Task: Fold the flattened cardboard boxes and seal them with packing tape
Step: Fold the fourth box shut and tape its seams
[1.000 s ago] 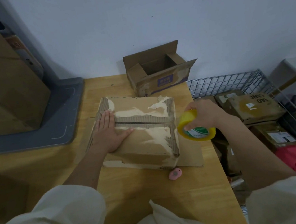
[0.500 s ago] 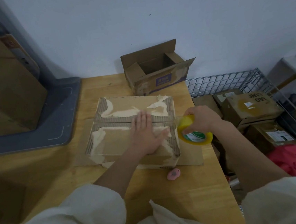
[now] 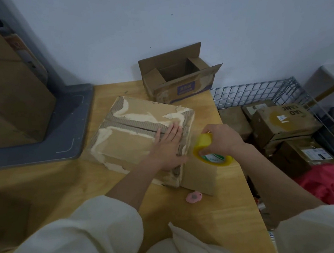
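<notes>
A worn cardboard box (image 3: pixel 134 137) with torn, pale patches lies flaps-closed on the wooden table (image 3: pixel 66 187), turned at an angle. My left hand (image 3: pixel 169 146) presses flat on its right end, fingers straight across the centre seam. My right hand (image 3: pixel 221 139) grips a yellow roll of packing tape (image 3: pixel 207 153) just off the box's right edge. A flat cardboard sheet (image 3: pixel 201 176) lies under the box. A second, smaller box (image 3: pixel 180 78) stands open at the table's back by the wall.
A pink round object (image 3: pixel 193 197) lies on the table near the sheet's front corner. Large boxes (image 3: pixel 10 96) sit on a grey base (image 3: pixel 61 136) at the left. A wire rack (image 3: pixel 260 92) at the right holds several parcels (image 3: pixel 284 123) and red cloth (image 3: pixel 322 184).
My left hand slid along the box top from its left end to its right end. The box has rotated on the table. My right hand kept hold of the tape roll beside the box.
</notes>
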